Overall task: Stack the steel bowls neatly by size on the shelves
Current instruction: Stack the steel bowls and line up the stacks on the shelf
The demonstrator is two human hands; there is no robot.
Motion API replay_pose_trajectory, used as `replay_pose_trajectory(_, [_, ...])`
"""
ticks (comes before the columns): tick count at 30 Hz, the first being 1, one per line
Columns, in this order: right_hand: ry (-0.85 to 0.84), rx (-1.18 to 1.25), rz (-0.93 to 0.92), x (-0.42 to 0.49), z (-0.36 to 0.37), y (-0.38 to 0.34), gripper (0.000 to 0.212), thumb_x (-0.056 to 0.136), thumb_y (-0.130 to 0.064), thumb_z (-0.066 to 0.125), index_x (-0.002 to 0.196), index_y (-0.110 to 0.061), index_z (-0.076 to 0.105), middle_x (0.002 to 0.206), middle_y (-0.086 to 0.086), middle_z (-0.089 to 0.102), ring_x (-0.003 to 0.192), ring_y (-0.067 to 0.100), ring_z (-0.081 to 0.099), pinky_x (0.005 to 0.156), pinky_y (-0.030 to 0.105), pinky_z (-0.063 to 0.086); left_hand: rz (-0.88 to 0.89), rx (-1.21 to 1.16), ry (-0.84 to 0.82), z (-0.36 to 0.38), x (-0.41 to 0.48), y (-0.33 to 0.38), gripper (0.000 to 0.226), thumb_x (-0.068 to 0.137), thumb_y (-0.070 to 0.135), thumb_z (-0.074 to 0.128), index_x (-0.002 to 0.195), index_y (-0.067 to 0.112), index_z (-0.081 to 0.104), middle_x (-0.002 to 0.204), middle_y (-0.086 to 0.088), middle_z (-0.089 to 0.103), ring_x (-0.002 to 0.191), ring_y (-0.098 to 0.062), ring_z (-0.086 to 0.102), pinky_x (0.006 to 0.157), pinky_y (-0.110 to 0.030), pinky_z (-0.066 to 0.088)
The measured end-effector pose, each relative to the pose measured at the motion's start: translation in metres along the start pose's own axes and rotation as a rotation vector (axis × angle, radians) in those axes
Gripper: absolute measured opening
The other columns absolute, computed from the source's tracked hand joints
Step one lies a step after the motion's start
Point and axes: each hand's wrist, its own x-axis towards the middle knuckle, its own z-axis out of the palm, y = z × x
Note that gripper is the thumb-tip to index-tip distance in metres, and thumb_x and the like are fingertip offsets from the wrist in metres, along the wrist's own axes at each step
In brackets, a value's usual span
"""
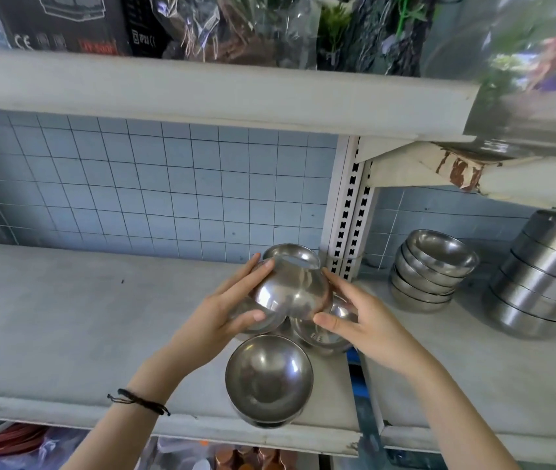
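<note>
Shelf (66, 334), blue tiled wall (134, 184) | my left hand (225, 313) and right hand (368, 323) clasp tilted steel bowl (290, 293) by shelf's right edge | light, stiff, slippery; I'd grip rim

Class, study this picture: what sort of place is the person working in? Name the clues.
Probably a household-goods shop or stockroom. Clues: the slotted shelf upright, bowl stacks right of the steel bowl that left hand and right hand grip, and boxed goods beside plastic-wrapped plants overhead.
</note>
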Motion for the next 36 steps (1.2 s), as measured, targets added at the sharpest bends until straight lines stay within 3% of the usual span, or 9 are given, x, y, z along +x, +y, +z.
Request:
replay_pose_trajectory(6, [0.058,0.06,0.004,-0.001,0.019,0.005,0.057,0.083,-0.057,0.057,0.129,-0.068,0.025,0.131,-0.049,0.039,0.122,-0.016,0.047,0.106,0.015,0.039,-0.077,-0.054,0.075,0.002,-0.004,0.0,0.046,0.087,0.058,0.045,0.128,0.073,0.031,0.148,0.017,0.041,0.13,0.01,0.04,0.101,-0.008,0.034])
replay_pose_trajectory(9, [0.079,-0.012,-0.03,-0.005,0.026,0.004,0.077,0.085,-0.052,0.063,0.127,-0.081,0.007,0.141,-0.043,0.03,0.131,-0.014,0.036,0.107,0.011,0.032,-0.114,-0.106,0.111,0.006,-0.005,-0.001,0.047,0.083,0.073,0.041,0.129,0.073,0.029,0.119,0.014,0.061,0.103,-0.002,0.059,0.095,-0.021,0.046])
replay_pose_trajectory(11, [0.065,-0.062,-0.029,-0.006,0.027,0.006,0.093,0.083,-0.045,0.072,0.125,-0.084,-0.001,0.135,-0.047,0.027,0.128,-0.018,0.032,0.1,0.008,0.035,-0.128,-0.136,0.126,0.006,-0.005,-0.002,0.047,0.085,0.069,0.038,0.13,0.072,0.028,0.112,0.015,0.064,0.089,-0.016,0.06,0.091,-0.029,0.05])
replay_pose_trajectory(14, [0.036,-0.148,-0.029,-0.008,0.027,0.012,0.115,0.075,-0.041,0.083,0.134,-0.075,-0.01,0.132,-0.058,0.015,0.132,-0.019,0.027,0.105,0.013,0.032,-0.122,-0.144,0.129,0.006,-0.003,0.001,0.046,0.086,0.063,0.034,0.131,0.072,0.026,0.096,0.018,0.064,0.084,-0.014,0.056,0.092,-0.027,0.047])
replay_pose_trajectory(16, [0.03,-0.171,-0.012,-0.007,0.026,0.012,0.127,0.07,-0.039,0.088,0.138,-0.07,-0.015,0.145,-0.046,0.018,0.137,-0.006,0.032,0.111,0.025,0.035,-0.126,-0.15,0.09,0.007,-0.004,0.006,0.051,0.084,0.061,0.04,0.131,0.074,0.023,0.081,0.014,0.063,0.075,-0.023,0.056,0.085,-0.032,0.05])
replay_pose_trajectory(19, [0.039,-0.169,-0.013,-0.005,0.022,0.013,0.129,0.071,-0.032,0.088,0.135,-0.072,-0.016,0.154,-0.025,0.027,0.134,0.002,0.042,0.107,0.027,0.043,-0.121,-0.155,-0.025,0.008,-0.006,0.009,0.095,0.07,0.043,0.078,0.138,0.068,0.015,0.094,0.01,0.062,0.075,-0.007,0.059,0.076,-0.019,0.051])
replay_pose_trajectory(22, [0.042,-0.188,-0.018,-0.004,0.018,0.013,0.128,0.07,-0.034,0.088,0.135,-0.072,-0.016,0.154,-0.025,0.028,0.132,0.003,0.044,0.106,0.031,0.045,-0.11,-0.061,-0.111,0.009,-0.009,0.01,0.123,0.06,0.029,0.09,0.14,0.066,0.004,0.11,0.016,0.057,0.089,0.006,0.06,0.074,-0.005,0.042])
replay_pose_trajectory(30, [0.012,-0.307,0.01,-0.01,0.021,0.01,0.131,0.061,-0.055,0.087,0.14,-0.066,-0.017,0.138,-0.019,0.048,0.124,0.005,0.049,0.099,0.035,0.049,-0.117,0.098,-0.025,-0.005,-0.022,0.013,0.117,0.057,0.034,0.092,0.131,0.072,0.009,0.1,0.032,0.06,0.087,0.001,0.06,0.067,-0.012,0.046])
replay_pose_trajectory(36, [-0.045,-0.355,0.01,-0.024,0.03,0.009,0.126,0.049,-0.064,0.085,0.149,-0.055,0.009,0.149,-0.032,0.033,0.136,-0.003,0.036,0.107,0.031,0.042,-0.136,0.082,-0.097,-0.012,-0.045,0.008,0.114,0.049,0.066,0.083,0.14,0.06,0.015,0.14,0.035,0.036,0.128,0.004,0.041,0.099,-0.023,0.043])
